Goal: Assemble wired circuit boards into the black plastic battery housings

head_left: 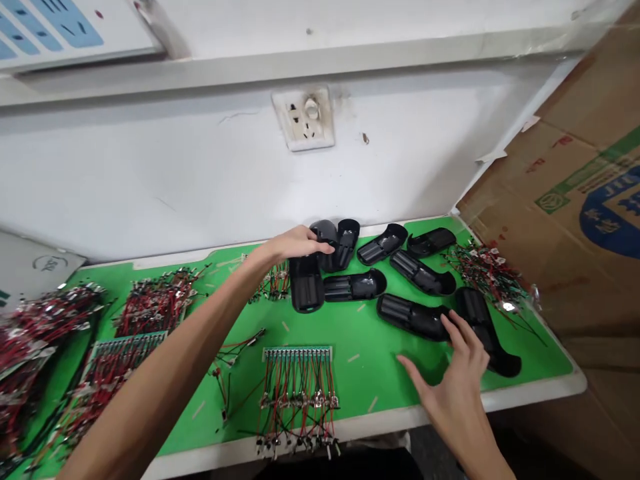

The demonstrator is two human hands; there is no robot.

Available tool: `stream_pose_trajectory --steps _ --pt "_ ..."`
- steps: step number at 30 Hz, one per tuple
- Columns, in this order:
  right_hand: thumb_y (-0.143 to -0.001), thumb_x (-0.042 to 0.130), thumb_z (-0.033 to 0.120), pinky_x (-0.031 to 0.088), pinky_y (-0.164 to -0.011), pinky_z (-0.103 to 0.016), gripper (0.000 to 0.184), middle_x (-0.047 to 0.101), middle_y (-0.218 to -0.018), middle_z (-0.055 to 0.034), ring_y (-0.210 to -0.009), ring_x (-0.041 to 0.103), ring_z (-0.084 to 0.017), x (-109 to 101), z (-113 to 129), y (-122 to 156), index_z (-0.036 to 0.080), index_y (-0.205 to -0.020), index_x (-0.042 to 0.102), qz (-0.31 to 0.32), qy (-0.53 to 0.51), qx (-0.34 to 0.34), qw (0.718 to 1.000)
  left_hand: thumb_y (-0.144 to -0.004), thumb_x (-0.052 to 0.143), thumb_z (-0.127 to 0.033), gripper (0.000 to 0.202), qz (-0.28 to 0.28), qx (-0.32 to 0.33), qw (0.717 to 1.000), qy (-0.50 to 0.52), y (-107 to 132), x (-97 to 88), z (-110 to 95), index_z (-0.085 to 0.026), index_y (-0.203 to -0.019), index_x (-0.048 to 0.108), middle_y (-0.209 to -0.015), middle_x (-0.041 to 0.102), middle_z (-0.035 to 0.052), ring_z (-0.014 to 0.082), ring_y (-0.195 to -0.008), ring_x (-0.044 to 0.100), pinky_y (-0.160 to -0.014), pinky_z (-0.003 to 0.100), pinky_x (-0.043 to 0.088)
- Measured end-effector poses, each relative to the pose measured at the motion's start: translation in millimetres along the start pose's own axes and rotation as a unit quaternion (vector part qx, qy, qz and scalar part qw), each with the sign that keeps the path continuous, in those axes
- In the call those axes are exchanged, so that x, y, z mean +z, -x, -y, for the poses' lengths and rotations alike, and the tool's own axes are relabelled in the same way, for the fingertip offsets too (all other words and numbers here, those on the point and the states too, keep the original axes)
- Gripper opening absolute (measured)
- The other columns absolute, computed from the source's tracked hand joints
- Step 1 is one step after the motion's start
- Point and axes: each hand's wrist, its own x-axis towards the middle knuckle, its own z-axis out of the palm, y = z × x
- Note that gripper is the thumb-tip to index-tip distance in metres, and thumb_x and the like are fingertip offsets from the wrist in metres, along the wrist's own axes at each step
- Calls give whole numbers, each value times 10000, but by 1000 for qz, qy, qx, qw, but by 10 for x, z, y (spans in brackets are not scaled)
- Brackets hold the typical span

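Several black plastic shells, curved and hollow, lie spread over the green tabletop (360,373). My left hand (301,242) reaches to the back, closed on the upper end of a black plastic shell (326,233); some of its fingers are hidden. Just below that hand lies another shell (307,290), with a horizontal one (355,285) beside it. My right hand (457,373) is open, thumb and fingers apart, its fingertips at the right end of a shell (413,317). A further shell (483,327) lies just to the right of those fingers.
A circuit board strip with red and black wires (299,353) lies at the front edge. Wired bundles (155,300) pile up on the left, and another wire heap (493,270) sits at the right. A wall socket (303,119) is behind; a cardboard box (565,200) stands at right.
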Motion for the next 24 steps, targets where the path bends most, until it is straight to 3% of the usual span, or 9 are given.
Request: stream_pose_trajectory --steps 4,8,12,15,17,19,22,24 --pt "-1033 540 503 384 -997 -617 404 334 -1550 -217 -1202 497 -375 153 -181 -14 212 -1300 622 -9 53 -4 999 -793 661 -626 515 -39 -18 998 -52 159 130 -261 -128 -660 673 -566 492 0 123 -551 464 -633 328 418" --pt "-1042 521 505 366 -999 -607 358 323 -1583 -150 -1237 457 -388 128 -215 58 228 -989 742 -15 70 -23 997 -748 762 -598 430 -135 -25 985 -108 325 287 -385 -183 -693 659 -702 595 62 209 -668 587 -667 381 485" --pt "-1020 564 523 348 -1039 -633 357 325 -1584 -149 -1369 360 -438 56 -163 108 220 -981 747 -10 57 -30 998 -755 809 -522 416 -262 -3 959 -109 377 532 -376 -167 -936 690 -1051 625 142 288 -912 649 -792 445 549" --pt "-996 620 501 325 -1063 -671 331 344 -1568 -187 -1399 333 -460 -19 -72 121 197 -1072 724 -24 57 -25 998 -826 763 -432 413 -363 77 924 -95 512 648 -319 -162 -1115 645 -1216 596 155 296 -1090 611 -944 460 540" --pt "-977 671 433 320 -1074 -672 303 364 -1555 -207 -1387 363 -455 -82 42 149 188 -1153 699 -49 49 -23 997 -898 674 -370 330 -413 131 899 -72 788 662 -245 -171 -1156 623 -1230 611 135 265 -1135 589 -1012 438 510" --pt "-967 699 330 356 -1071 -621 254 434 -1503 -200 -1330 443 -413 -131 214 205 200 -1186 682 -60 9 -41 997 -945 587 -306 216 -449 136 882 -40 1232 673 -120 -183 -1117 635 -1165 651 97 223 -1091 603 -992 394 502" --pt "-995 627 165 442 -1038 -483 217 577 -1310 -152 -1201 561 -304 -114 581 301 215 -1206 642 19 -136 -110 984 -962 559 -303 161 -434 40 900 6 2000 813 164 -201 -892 661 -856 685 13 165 -815 618 -802 316 492" --pt "-1019 550 106 464 -1026 -419 262 614 -1223 -122 -1169 584 -259 -10 868 315 206 -1257 596 111 -223 -149 957 -952 578 -327 178 -397 -38 917 34 2384 1015 364 -208 -873 684 -841 708 7 173 -797 631 -771 313 478"
